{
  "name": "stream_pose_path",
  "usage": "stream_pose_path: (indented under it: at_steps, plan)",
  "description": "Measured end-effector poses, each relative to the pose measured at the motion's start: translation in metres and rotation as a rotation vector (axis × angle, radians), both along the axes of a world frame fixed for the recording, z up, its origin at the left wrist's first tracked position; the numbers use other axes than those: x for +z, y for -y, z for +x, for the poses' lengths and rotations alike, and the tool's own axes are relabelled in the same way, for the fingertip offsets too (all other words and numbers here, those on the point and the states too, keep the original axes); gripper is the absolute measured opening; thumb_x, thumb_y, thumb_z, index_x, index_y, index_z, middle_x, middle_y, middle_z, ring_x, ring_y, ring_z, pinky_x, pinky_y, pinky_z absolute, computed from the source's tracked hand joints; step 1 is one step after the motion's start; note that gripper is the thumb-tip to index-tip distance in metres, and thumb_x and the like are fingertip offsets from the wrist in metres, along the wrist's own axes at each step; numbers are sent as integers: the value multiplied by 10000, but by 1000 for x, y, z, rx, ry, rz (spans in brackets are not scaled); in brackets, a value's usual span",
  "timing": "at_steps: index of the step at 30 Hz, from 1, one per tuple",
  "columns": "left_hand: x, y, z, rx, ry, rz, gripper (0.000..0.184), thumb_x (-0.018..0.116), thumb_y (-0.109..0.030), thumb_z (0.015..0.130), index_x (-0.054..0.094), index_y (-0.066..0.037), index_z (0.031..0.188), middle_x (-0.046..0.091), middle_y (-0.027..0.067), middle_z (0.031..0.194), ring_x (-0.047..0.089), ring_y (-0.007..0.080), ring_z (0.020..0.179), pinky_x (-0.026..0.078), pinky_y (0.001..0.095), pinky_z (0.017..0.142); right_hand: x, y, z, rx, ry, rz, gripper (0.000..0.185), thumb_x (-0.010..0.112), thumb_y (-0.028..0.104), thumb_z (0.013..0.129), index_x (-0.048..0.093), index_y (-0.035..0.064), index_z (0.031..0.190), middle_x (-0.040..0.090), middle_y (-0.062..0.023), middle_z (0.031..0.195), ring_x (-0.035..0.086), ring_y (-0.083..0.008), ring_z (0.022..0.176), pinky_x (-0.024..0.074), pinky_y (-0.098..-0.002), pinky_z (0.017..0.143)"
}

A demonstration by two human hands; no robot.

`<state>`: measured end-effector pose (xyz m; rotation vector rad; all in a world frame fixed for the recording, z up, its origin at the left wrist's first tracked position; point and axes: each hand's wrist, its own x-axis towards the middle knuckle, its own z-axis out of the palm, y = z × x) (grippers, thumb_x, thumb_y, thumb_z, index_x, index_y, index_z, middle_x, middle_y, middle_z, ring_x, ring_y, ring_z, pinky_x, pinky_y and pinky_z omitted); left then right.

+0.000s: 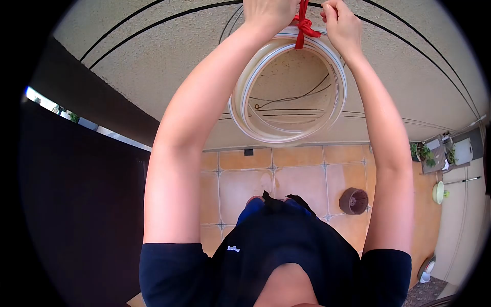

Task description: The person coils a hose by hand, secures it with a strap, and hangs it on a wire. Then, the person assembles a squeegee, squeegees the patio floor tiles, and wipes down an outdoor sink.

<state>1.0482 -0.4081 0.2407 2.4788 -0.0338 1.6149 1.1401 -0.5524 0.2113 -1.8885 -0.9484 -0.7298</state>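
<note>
A coil of clear hose (238, 97) with blue lines along it hangs upright against the wall. At its top a red ribbon (303, 28) is looped around the coil and knotted, and a strand of it runs up past the upper edge of the view. My left hand (268, 13) is just left of the ribbon strand, its fingers mostly cut off by that edge. Right of the knot, my right hand (343, 28) is closed, thumb and fingers pressed together; what they pinch is too small to make out.
Black cables (169, 19) run along the rough beige wall (409, 82). Below lies a tiled floor (299, 179) with a brown pot (353, 201) on it. A dark panel (82, 204) stands at left. Potted plants (427, 153) and a pale green basin (438, 192) are at right.
</note>
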Motion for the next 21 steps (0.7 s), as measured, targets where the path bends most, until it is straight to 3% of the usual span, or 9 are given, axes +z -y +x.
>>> stream_pose_path:
  at_steps: [3,7,10,14,15,16,17,20,21]
  plan:
    - [-12,5,-14,-38,202,300,341,671,-196,704,574,-87,1013,545,119,1085,514,287,1000,411,431,841,-45,8,-30,-143,557,-99,341,576,284,850,563,123,1150,567,-69,1184,564,-223,1010,438,-351,840]
    - [-44,-5,1,74,64,563,677,614,-342,766,394,-21,1320,324,160,1398,296,296,1307,225,452,1070,-95,-3,-13,-262,700,-271,481,551,237,814,467,164,1281,402,-60,1365,427,-261,1183,343,-445,945]
    - [-49,-22,16,160,-16,621,754,545,-468,784,336,-35,1366,252,139,1455,279,258,1326,201,459,1087,-98,-15,7,-292,725,-314,600,500,143,780,352,89,1359,360,-99,1393,407,-285,1203,309,-517,972]
    - [-53,-18,21,315,-122,558,752,552,-444,812,277,-75,1407,181,102,1497,225,231,1361,137,477,1105,-95,-18,3,-301,596,-319,616,507,183,809,307,122,1388,335,-79,1419,389,-302,1239,293,-565,993]
    - [-55,-28,34,356,72,736,569,458,-476,895,349,-191,1375,402,79,1394,419,215,1254,317,512,1004,-96,-20,-1,-366,591,-317,627,515,184,806,301,130,1393,305,-93,1435,359,-309,1265,265,-563,1016]
    - [-62,-33,41,105,67,557,606,255,-557,925,197,-239,1437,173,0,1506,231,161,1362,176,592,1046,-102,-19,-3,-424,683,-245,405,450,205,894,465,122,1290,476,-163,1291,478,-300,1172,313,-581,976]
    - [-61,-34,38,101,74,574,613,283,-565,918,208,-246,1437,201,9,1499,241,165,1360,177,578,1059,-106,-26,-23,-626,484,-462,516,413,244,893,307,238,1398,238,-86,1470,203,-327,1350,43,-626,1047]
    - [-60,-24,22,159,75,626,624,318,-563,913,243,-221,1430,205,-13,1498,234,197,1363,185,624,1026,-139,-3,-89,-278,323,-219,531,454,126,839,361,196,1357,275,-176,1423,288,-369,1299,197,-576,1047]
    - [-56,-8,5,851,-446,803,611,329,-544,919,255,-213,1427,204,8,1497,221,239,1367,177,635,1020,-161,11,-113,-17,268,-80,583,491,54,794,365,199,1344,301,-183,1399,359,-352,1267,276,-538,1045]
